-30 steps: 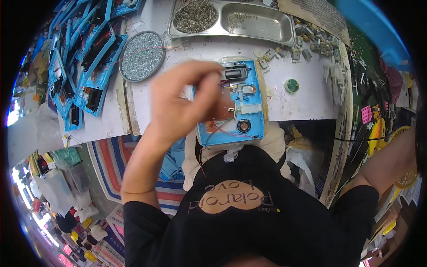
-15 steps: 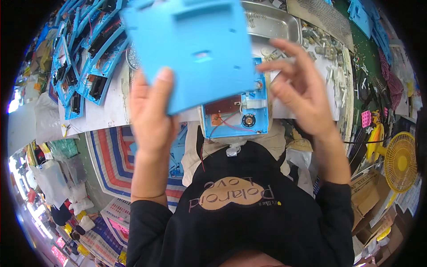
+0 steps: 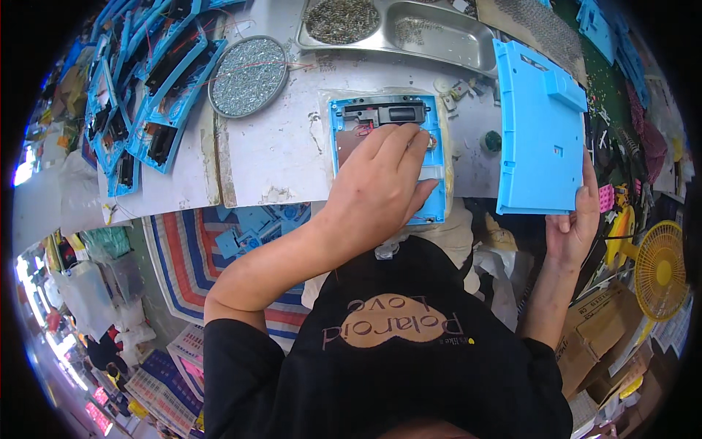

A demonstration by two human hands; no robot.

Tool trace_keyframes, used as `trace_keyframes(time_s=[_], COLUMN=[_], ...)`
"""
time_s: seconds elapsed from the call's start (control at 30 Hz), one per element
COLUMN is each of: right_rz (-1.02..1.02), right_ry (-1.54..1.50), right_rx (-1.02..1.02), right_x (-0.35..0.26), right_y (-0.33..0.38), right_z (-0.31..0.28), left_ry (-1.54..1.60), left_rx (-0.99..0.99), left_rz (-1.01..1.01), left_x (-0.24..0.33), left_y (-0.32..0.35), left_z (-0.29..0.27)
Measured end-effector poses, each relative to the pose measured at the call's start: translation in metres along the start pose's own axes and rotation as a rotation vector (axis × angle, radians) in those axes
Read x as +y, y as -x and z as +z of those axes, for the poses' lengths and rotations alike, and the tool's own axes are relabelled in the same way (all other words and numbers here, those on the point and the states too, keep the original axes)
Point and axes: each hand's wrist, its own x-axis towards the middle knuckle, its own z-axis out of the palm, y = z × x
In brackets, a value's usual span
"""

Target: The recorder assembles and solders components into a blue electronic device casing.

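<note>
Now right hand (image 3: pixel 574 219) holds blue cover (image 3: pixel 540 132) upright (long axis vertical).

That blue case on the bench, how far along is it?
The open blue case half already has a black part and wiring fitted inside. The left hand presses on it; the right hand holds the blue cover off to the side. The cover is not yet on.

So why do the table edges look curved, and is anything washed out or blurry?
Head view: the fisheye lens bends straight lines near the rim, so the table edge bows and the corners go black. Daylight burns out at the far left edge. The centre is sharp: left hand on the open blue case, right hand holding the blue cover.
</note>
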Motion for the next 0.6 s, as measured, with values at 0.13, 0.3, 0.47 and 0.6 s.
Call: trace_keyframes(time_s=[0.13, 0.3, 0.47, 0.6], right_rz=[-0.001, 0.021, 0.054, 0.281], right_ry=[0.014, -0.009, -0.056, 0.05], right_rx=[0.018, -0.002, 0.039, -0.058], right_x=[0.004, 0.013, 0.011, 0.029], right_y=[0.001, -0.003, 0.001, 0.015], right_z=[-0.003, -0.002, 0.033, 0.079], left_ry=[-0.037, -0.157, 0.186, 1.297], left_rx=[-0.055, -0.119, -0.015, 0.192], left_rz=[0.023, 0.036, -0.162, -0.609], left_x=[0.0, 0.002, 0.006, 0.008], left_y=[-0.002, -0.004, 0.008, 0.021], left_z=[0.01, 0.012, -0.012, -0.029])
